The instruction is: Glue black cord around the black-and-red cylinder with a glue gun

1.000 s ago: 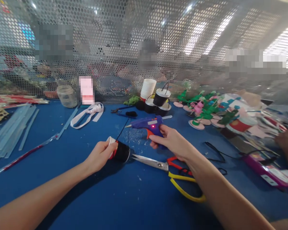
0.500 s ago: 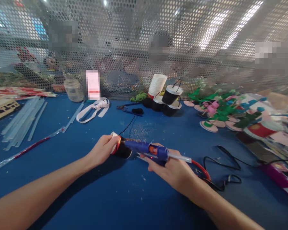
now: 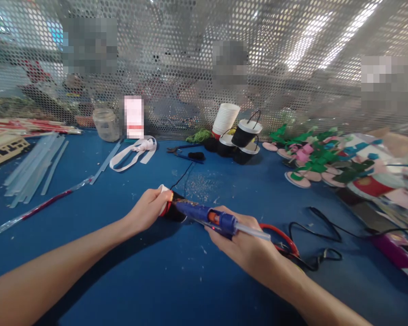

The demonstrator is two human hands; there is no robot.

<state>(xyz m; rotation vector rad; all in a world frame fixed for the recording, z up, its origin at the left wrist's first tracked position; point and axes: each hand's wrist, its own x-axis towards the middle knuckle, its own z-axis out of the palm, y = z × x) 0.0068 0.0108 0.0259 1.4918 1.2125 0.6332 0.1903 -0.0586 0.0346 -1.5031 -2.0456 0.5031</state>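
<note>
My left hand (image 3: 148, 206) is closed round a small paper cup (image 3: 177, 213), tilted on its side. Black yarn covers its lower part, and red shows near the white rim. A strand of black yarn (image 3: 182, 175) runs from the cup to a dark ball (image 3: 196, 156). My right hand (image 3: 246, 240) grips a blue glue gun (image 3: 204, 213), its nozzle at the cup's yarn edge; whether they touch I cannot tell. A clear glue stick (image 3: 253, 231) sticks out of its back. Beside my right wrist a red handle loop (image 3: 285, 237) shows, partly hidden, and a thin silvery edge lies under the gun.
Black-wrapped cups (image 3: 246, 132) and a white cup stack (image 3: 226, 118) stand at the back. Pliers (image 3: 185, 151) and white ribbon (image 3: 134, 156) lie left of them. Glue sticks (image 3: 37, 167) are at left, felt plants (image 3: 316, 160) at right. Black cable (image 3: 321, 226) runs toward a purple box (image 3: 399, 253).
The glue gun's back end has dropped slightly, and my right hand has shifted a little with it. My left hand still holds the cup; the whole view has shifted slightly.
</note>
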